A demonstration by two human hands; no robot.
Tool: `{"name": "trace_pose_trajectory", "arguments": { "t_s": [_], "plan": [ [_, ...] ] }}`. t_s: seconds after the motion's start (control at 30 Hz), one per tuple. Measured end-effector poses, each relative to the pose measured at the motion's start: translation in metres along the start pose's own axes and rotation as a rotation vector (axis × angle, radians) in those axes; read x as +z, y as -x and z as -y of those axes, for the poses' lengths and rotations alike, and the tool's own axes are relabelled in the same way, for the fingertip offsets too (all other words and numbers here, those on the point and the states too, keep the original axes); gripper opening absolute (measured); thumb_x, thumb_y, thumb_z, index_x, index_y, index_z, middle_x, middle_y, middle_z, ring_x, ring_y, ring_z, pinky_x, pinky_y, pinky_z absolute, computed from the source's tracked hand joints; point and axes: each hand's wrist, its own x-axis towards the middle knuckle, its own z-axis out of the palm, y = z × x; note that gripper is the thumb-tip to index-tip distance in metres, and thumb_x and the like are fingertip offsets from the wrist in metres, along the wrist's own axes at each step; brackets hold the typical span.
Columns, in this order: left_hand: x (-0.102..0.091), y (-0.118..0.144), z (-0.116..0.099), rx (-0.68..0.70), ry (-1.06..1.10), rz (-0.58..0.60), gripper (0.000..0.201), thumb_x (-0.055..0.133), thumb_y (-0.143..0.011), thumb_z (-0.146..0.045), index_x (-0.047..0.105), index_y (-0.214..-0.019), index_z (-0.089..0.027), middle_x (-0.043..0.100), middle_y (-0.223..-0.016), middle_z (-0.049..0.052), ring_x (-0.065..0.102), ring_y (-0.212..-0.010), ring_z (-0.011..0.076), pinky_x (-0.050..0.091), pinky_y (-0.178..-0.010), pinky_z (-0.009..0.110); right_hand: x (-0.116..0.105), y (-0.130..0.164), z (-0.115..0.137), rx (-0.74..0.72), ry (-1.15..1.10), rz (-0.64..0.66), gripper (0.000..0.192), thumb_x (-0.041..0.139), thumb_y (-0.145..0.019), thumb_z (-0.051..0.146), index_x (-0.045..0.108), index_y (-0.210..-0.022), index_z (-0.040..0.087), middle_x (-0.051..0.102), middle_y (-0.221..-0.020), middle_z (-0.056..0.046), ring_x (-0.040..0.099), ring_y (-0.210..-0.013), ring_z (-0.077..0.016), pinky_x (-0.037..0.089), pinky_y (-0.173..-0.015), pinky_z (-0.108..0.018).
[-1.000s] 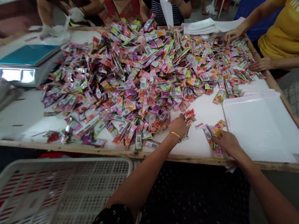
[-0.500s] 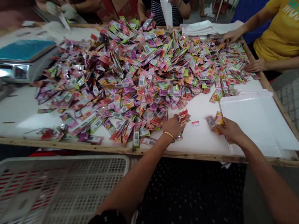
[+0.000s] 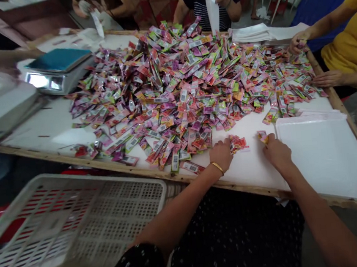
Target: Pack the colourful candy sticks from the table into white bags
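My left hand (image 3: 221, 156), with a gold bangle at its wrist, is closed around a few small red and pink sachets (image 3: 238, 143) just over the white tabletop. To its right, my right hand (image 3: 277, 153) is closed on a small pink and yellow sachet (image 3: 262, 136); whether more sachets lie under the fingers is hidden. Beyond both hands spreads a large heap of flat, colourful sachets (image 3: 190, 94). A stack of white plastic bags (image 3: 321, 152) lies just right of my right hand.
A wood-edged table (image 3: 67, 103) carries a scale (image 3: 58, 69) at the left. Below its near edge stands a white plastic basket (image 3: 113, 216). Across the table a person holds a white bag (image 3: 213, 11); a person in a yellow top (image 3: 352, 43) works at the right.
The view has swung left, so the table appears shifted right. My hands have come closer together, and fewer sachets show in my right hand. An arm has appeared at the far left.
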Motion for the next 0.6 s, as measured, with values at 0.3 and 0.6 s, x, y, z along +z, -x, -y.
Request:
{"name": "trace_pose_trajectory", "arguments": {
  "t_s": [0.3,0.6],
  "plan": [
    [-0.001,-0.011,0.017,-0.119,0.085,0.057,0.043,0.061,-0.077,-0.038,0.049,-0.113,-0.019,0.068,-0.098,0.012,0.066,-0.095,0.0285,0.05,-0.075,0.033,0.038,0.018,0.045,0.048,-0.987,0.306,0.031,0.049,-0.079,0.016,0.045,-0.11,0.018,0.066,-0.087,-0.005,0.065,-0.062,-0.0143,0.05,-0.054,-0.024],
    [-0.009,-0.017,0.019,-0.162,0.294,0.081,0.046,0.064,-0.072,-0.044,0.059,-0.107,-0.014,0.069,-0.098,0.016,0.065,-0.096,0.0315,0.049,-0.078,0.035,0.04,-0.002,0.033,0.093,-1.0,0.155,0.026,0.051,-0.079,0.022,0.051,-0.105,0.018,0.066,-0.086,-0.004,0.062,-0.064,-0.0134,0.05,-0.058,-0.024]
  ]
}}
